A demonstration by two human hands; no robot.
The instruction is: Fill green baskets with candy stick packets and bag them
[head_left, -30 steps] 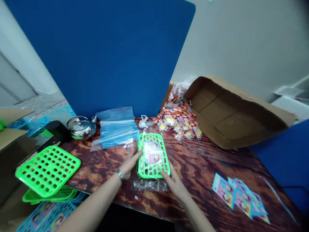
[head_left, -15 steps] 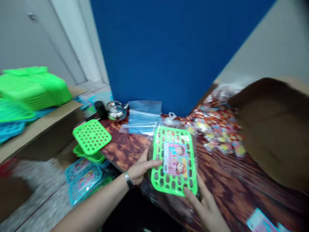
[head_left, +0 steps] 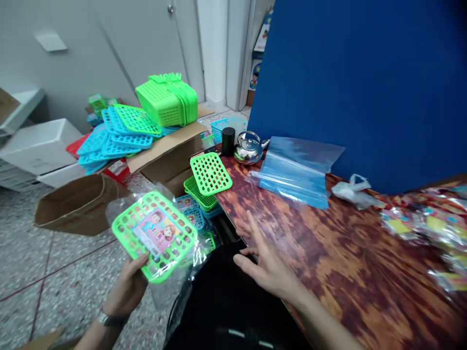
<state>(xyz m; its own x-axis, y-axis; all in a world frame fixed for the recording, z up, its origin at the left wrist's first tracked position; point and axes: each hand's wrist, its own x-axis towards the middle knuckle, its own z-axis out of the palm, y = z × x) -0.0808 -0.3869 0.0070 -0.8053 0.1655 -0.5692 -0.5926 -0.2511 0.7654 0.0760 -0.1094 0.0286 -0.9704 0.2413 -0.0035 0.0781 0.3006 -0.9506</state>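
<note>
My left hand (head_left: 129, 282) grips the near edge of a green plastic basket (head_left: 171, 248) wrapped in a clear bag, its thumb on the lid. A printed card (head_left: 157, 231) with two cartoon figures shows on the perforated lid. The packed basket is held out over the floor, left of the table (head_left: 328, 253). My right hand (head_left: 268, 262) is empty, fingers apart, over the table's near edge. Beyond it a loose green perforated lid (head_left: 210, 173) lies on the table corner. Lower down, beside the table, are a green basket (head_left: 200, 194) and blue packed baskets (head_left: 189, 211).
Clear plastic bags (head_left: 295, 170), a steel teapot (head_left: 248, 148) and a black cylinder (head_left: 228, 141) line the table's back. Small packets (head_left: 434, 223) lie at right. Left stand a carton (head_left: 175, 150) with blue lids (head_left: 105, 146) and stacked green baskets (head_left: 164, 99), plus an open cardboard box (head_left: 73, 204).
The bagged basket has gone from above the table, in both hands, to the left over the floor in my left hand alone. My right hand has let go. The view has turned left.
</note>
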